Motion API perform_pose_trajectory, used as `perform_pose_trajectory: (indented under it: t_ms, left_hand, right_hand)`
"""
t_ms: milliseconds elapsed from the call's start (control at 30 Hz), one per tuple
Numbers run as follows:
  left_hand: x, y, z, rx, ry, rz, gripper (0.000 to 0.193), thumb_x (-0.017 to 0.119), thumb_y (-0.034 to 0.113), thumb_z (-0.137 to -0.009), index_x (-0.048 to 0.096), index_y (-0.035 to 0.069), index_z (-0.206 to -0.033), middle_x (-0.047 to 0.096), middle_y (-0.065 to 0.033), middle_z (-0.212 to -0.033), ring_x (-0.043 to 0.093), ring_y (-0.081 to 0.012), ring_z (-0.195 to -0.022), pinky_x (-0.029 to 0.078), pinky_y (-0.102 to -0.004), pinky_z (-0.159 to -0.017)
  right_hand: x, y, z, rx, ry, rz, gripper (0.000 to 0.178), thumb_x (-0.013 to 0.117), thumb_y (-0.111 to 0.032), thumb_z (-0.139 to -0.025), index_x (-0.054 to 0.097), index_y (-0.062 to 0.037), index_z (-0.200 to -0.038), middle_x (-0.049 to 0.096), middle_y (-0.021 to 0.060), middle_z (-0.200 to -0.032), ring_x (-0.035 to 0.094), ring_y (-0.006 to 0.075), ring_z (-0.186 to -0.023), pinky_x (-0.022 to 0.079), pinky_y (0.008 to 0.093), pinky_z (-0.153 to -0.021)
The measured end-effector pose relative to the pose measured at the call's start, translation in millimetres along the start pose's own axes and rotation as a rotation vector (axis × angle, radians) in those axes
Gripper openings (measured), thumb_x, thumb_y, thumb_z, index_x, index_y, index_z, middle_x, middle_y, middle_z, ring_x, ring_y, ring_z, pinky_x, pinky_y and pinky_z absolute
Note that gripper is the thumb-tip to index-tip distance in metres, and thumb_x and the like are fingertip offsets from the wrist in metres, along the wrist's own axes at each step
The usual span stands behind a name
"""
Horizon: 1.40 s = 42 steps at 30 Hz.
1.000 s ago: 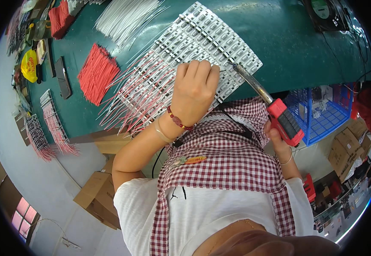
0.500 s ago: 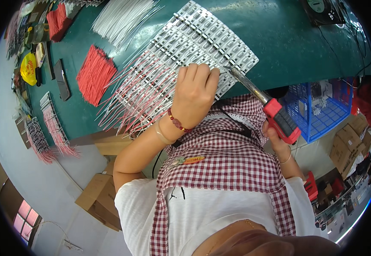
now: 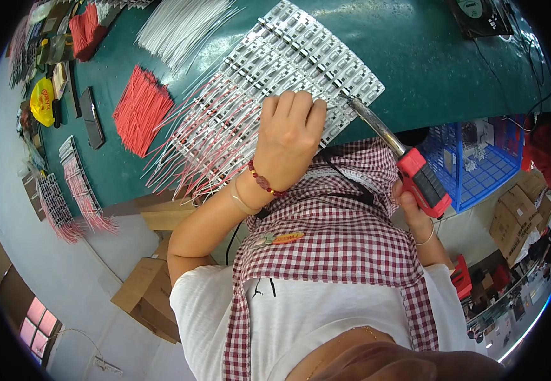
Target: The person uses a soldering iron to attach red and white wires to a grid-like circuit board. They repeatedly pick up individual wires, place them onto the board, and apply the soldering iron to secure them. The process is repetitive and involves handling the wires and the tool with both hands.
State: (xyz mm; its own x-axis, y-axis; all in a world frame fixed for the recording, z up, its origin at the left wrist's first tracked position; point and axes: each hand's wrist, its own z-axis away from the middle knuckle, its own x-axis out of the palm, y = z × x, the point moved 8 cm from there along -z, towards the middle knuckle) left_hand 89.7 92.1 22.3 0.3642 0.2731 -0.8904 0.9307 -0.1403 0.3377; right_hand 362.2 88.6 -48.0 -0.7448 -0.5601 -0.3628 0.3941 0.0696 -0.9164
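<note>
My left hand (image 3: 290, 129) rests on a panel of white and silver parts (image 3: 307, 44), fingers curled down and closed. Its fingertips and whatever they pinch are hidden beneath the knuckles. My right hand (image 3: 410, 208) grips the red and black handle of a soldering iron (image 3: 384, 134). The iron's thin tip lies over the panel, just right of my left fingers. Red and white wires (image 3: 190, 149) fan out from the panel's lower left half, leftward past its edge.
On the green table (image 3: 408, 57) lie a red wire bundle (image 3: 141, 111), a white wire bundle (image 3: 183, 32), a phone (image 3: 92, 118) and two small wired panels (image 3: 80, 178). A blue crate (image 3: 488, 168) stands below the table's right edge. A black device (image 3: 481, 18) sits far right.
The soldering iron has shifted slightly right, its tip drawing away from my left fingers. My left hand has moved a little up and left, still closed.
</note>
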Motion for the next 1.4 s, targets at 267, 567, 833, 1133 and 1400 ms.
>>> perform_pose_trajectory:
  t_ms: [267, 567, 833, 1133, 1400]
  left_hand:
    - [-1.1, 11.2, 4.6, 0.048, 0.018, 0.083, 0.03, 0.061, 0.0, -0.073, 0.066, 0.0, -0.102, 0.051, -0.006, -0.08, 0.05, -0.022, -0.072, 0.039, -0.0343, -0.066]
    - [3.8, 12.1, 4.5, 0.009, 0.009, 0.07, 0.028, 0.062, -0.001, -0.072, 0.066, 0.0, -0.099, 0.048, -0.0064, -0.077, 0.05, -0.0222, -0.071, 0.039, -0.0352, -0.066]
    - [5.1, 12.3, 4.7, 0.01, 0.019, 0.062, 0.026, 0.064, -0.002, -0.072, 0.066, 0.0, -0.098, 0.047, -0.0064, -0.076, 0.049, -0.0221, -0.07, 0.039, -0.0346, -0.065]
    - [-1.6, 14.0, 0.7, 0.015, 0.01, -0.019, 0.023, 0.064, 0.0, -0.073, 0.067, 0.002, -0.096, 0.047, -0.0055, -0.076, 0.05, -0.0216, -0.071, 0.037, -0.0348, -0.064]
    - [4.9, 22.1, 7.0, 0.03, 0.017, 0.094, 0.024, 0.064, 0.0, -0.074, 0.066, 0.001, -0.098, 0.047, -0.006, -0.076, 0.05, -0.022, -0.071, 0.038, -0.0349, -0.065]
  right_hand:
    - [-0.5, -1.0, 2.8, -0.019, 0.014, -0.061, 0.023, 0.068, -0.016, -0.08, 0.066, 0.0019, -0.094, 0.064, 0.0137, -0.083, 0.064, 0.0265, -0.067, 0.05, 0.0336, -0.06]
    - [-1.0, -15.8, -0.3, -0.071, -0.01, 0.058, 0.019, 0.068, -0.015, -0.078, 0.066, -0.0004, -0.09, 0.065, 0.0141, -0.084, 0.064, 0.0269, -0.068, 0.05, 0.0339, -0.06]
    - [-4.4, -9.4, 6.0, -0.072, 0.015, 0.007, 0.02, 0.069, -0.016, -0.079, 0.066, 0.0004, -0.091, 0.065, 0.0157, -0.086, 0.065, 0.0305, -0.07, 0.051, 0.0363, -0.061]
    - [-7.3, -7.0, 8.3, -0.028, 0.044, -0.091, 0.024, 0.069, -0.021, -0.082, 0.066, 0.0012, -0.093, 0.064, 0.015, -0.083, 0.064, 0.0285, -0.067, 0.05, 0.0354, -0.06]
    - [-8.2, 4.6, 19.3, -0.039, 0.03, -0.059, 0.019, 0.07, -0.014, -0.078, 0.066, 0.0, -0.091, 0.064, 0.0139, -0.082, 0.063, 0.0274, -0.065, 0.048, 0.0348, -0.057]
